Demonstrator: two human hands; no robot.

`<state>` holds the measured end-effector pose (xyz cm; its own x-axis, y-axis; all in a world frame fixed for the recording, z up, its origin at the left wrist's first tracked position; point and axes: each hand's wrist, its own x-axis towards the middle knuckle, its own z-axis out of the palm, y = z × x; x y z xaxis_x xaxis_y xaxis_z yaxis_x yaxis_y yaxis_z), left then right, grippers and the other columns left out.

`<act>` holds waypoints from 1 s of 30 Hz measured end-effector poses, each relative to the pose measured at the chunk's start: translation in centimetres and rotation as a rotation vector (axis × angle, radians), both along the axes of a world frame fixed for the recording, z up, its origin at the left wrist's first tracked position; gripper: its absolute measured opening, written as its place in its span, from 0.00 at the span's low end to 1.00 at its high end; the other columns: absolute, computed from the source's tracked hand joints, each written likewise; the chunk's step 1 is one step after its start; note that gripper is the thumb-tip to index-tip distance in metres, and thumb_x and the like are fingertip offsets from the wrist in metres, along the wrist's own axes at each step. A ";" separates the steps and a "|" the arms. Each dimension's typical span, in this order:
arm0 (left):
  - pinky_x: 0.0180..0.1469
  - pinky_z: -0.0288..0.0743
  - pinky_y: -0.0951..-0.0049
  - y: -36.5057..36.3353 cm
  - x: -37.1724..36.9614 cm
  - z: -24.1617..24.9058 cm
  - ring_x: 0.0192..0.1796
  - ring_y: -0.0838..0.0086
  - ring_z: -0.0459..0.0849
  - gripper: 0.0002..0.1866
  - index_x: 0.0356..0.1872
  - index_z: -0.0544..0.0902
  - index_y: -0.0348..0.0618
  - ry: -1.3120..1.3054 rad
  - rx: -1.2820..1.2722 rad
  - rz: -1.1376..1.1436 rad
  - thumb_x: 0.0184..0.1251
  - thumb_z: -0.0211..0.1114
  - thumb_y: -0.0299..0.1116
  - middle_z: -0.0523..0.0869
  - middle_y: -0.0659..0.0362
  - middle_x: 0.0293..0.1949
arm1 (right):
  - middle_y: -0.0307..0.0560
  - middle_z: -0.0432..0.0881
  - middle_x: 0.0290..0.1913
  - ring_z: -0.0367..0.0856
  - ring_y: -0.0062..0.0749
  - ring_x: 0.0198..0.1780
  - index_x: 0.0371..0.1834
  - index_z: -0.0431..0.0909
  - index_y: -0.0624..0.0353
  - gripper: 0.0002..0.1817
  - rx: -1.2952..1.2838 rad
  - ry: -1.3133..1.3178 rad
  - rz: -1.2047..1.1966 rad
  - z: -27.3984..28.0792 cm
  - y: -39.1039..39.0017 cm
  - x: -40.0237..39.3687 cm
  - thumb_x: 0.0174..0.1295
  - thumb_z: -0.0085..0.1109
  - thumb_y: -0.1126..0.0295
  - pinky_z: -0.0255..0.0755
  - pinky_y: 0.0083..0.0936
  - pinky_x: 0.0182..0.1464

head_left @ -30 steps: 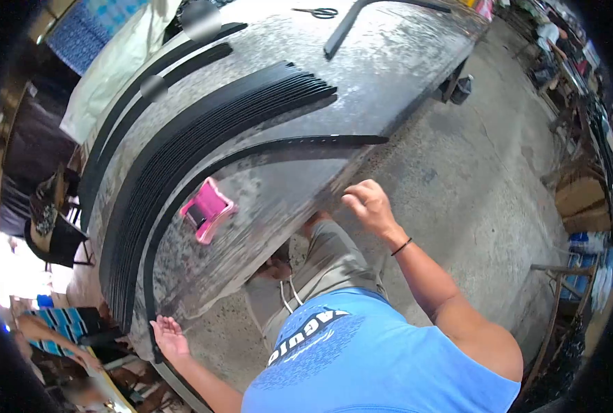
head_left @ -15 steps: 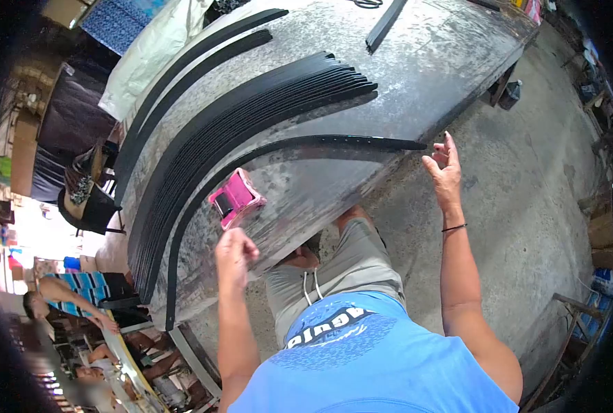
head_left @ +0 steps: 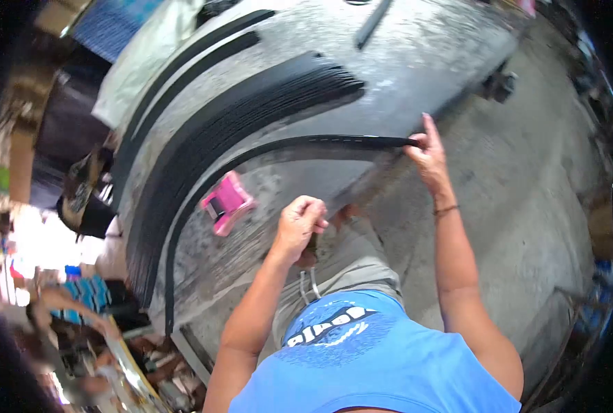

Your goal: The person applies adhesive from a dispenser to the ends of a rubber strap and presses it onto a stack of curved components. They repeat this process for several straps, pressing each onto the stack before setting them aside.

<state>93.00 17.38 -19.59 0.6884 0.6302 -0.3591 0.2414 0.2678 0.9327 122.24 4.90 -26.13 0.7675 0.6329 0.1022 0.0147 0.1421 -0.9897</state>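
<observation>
A long black strip (head_left: 279, 143), flat and curved like a bow, lies along the near side of the table. My right hand (head_left: 428, 160) pinches its right end between the thumb and curled fingers, while the index finger points away. Closed and curled, my left hand (head_left: 299, 224) hangs over the table's near edge, apart from the strip; whatever it may hold is hidden. A pink holder with a dark insert (head_left: 229, 203) sits to the left of that hand, inside the strip's curve. Behind the strip lies a thick stack of similar curved black strips (head_left: 231, 120).
Two more curved strips (head_left: 189, 65) lie at the back of the worn metal table (head_left: 444, 48), near a pale sheet (head_left: 148, 69). A short dark bar (head_left: 373, 24) rests at the far side. Another person (head_left: 79, 303) is at the lower left. Concrete floor (head_left: 513, 220) extends to the right.
My right hand has moved slightly left onto the strip's end and taken hold of it. My left hand has moved right, away from the pink holder, staying closed.
</observation>
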 end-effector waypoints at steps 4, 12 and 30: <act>0.34 0.78 0.79 -0.8 3.4 -0.8 0.33 0.79 0.81 0.11 0.41 0.78 0.41 -0.088 -0.133 -0.066 0.72 0.60 0.40 0.80 0.62 0.38 | 0.31 0.72 0.32 0.70 0.14 0.33 0.77 0.47 0.59 0.48 -0.019 0.079 -0.026 1.8 -0.1 -0.8 0.52 0.62 0.82 0.68 0.13 0.37; 0.46 0.78 0.65 -3.8 12.7 1.1 0.46 0.69 0.82 0.16 0.47 0.77 0.45 -0.375 -0.566 -0.068 0.72 0.58 0.47 0.81 0.59 0.44 | 0.31 0.70 0.30 0.68 0.12 0.29 0.76 0.42 0.66 0.49 0.141 0.154 -0.032 8.2 -0.2 -4.6 0.53 0.62 0.84 0.67 0.10 0.32; 0.39 0.84 0.71 -3.7 14.3 3.6 0.39 0.72 0.87 0.06 0.38 0.73 0.46 -0.681 -0.462 0.252 0.71 0.61 0.33 0.86 0.56 0.36 | 0.41 0.71 0.50 0.76 0.22 0.49 0.73 0.62 0.53 0.36 0.241 -0.150 0.098 9.3 -0.9 -7.4 0.59 0.60 0.82 0.74 0.19 0.53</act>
<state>107.28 13.68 -16.00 0.7060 0.6858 -0.1765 -0.4494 0.6265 0.6369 114.87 3.98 -16.81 0.6687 0.6473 0.3658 0.1323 0.3806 -0.9152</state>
